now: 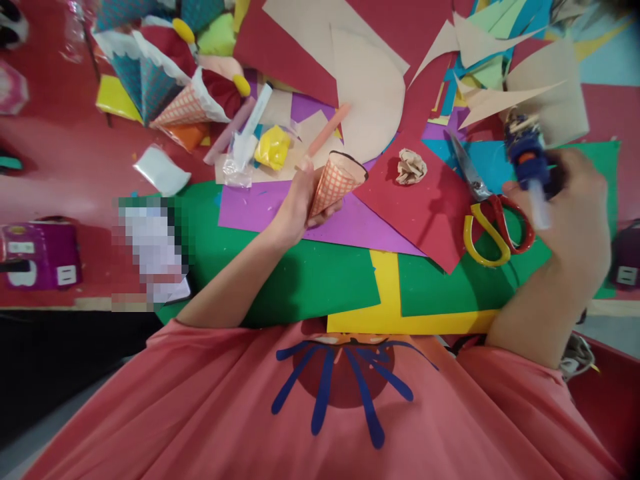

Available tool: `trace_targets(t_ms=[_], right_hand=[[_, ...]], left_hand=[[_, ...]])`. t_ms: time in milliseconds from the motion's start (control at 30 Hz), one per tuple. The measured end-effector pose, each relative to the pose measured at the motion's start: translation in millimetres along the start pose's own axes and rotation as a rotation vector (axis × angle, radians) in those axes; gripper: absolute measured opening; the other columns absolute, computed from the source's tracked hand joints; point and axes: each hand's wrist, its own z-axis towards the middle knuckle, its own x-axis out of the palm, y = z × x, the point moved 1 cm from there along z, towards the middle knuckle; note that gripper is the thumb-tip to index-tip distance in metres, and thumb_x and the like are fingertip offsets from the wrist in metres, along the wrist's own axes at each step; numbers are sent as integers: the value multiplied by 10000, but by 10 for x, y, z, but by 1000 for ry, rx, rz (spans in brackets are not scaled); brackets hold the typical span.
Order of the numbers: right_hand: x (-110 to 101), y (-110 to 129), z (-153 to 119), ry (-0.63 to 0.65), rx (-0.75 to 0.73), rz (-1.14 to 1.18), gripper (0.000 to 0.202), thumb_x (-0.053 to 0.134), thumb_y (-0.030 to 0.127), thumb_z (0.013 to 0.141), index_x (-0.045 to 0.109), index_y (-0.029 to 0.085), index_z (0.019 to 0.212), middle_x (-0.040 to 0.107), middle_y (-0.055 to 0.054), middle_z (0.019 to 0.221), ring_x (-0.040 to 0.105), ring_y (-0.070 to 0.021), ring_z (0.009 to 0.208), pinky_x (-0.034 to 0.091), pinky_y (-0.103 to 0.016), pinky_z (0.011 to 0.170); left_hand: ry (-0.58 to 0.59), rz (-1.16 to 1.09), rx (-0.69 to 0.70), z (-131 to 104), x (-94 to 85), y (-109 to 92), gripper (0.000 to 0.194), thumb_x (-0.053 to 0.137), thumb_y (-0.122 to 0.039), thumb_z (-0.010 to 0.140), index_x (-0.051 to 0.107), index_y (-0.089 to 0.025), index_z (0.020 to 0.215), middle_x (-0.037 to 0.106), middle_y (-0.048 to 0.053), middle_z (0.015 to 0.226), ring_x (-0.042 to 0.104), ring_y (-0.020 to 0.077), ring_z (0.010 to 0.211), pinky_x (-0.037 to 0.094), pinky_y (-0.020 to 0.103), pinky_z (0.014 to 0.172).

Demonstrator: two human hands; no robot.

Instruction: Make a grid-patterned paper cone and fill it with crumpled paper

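My left hand (296, 203) is closed round a small paper cone (334, 183) with an orange checked pattern, its dark-rimmed mouth tilted up to the right. Over at the right, my right hand (575, 193) grips a blue glue gun (529, 157), slightly blurred, with a pale glue stick (540, 203) poking out of its near end. Just left of that hand lie scissors (485, 200) with one yellow and one red handle, blades apart. Between the hands a crumpled beige paper ball (411, 167) rests on red paper (385, 187).
Finished-looking cones (183, 103) crowd the upper left beside yellow clay (273, 148) and a white packet (161, 170). A partly pixelated phone (155, 253) lies left of my forearm. Beige paper scraps (487, 40) spread at upper right. Green sheets (280, 280) cover the near table.
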Motion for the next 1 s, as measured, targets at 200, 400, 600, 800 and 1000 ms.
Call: trace_targets(t_ms=[200,400,600,800,1000], right_hand=[[-231,-323,-179,130,29,-497,485,548,682,787,610,291,1068,597,-100,953,636,-293,866,511,-451,734],[-148,258,-117,-18,36,-613,337,509,437,913,601,259,1184,617,-156,1252,542,-349,1239,452,-512,1025],[767,837,142,239,-251,-415,414,618,206,850,536,166,1253,579,-153,1284,553,-336,1212,482,-522,1019],[1133,779,252,133,-47,-357,197,540,140,870,554,199,1058,601,-115,1151,571,-314,1134,492,-500,937],[1129,733,178,106,32,521,117,605,350,876,530,261,883,653,5,804,641,-167,742,536,-350,725]], left_hand=[[-23,49,49,14,-20,18,773,220,-884,740,532,-209,952,370,-44,571,178,31,364,111,224,348],[-59,49,98,40,-42,76,700,252,-827,793,540,-227,1008,389,-29,601,203,42,381,126,198,334],[-81,46,106,44,-49,117,650,274,-818,804,533,-233,919,409,-9,635,259,57,420,129,192,332],[-69,54,123,28,-28,93,693,215,-825,812,530,-217,917,397,-31,583,199,41,380,121,195,337],[-96,72,133,17,0,69,687,198,-828,810,488,-208,872,359,-43,582,228,40,387,139,182,360]])
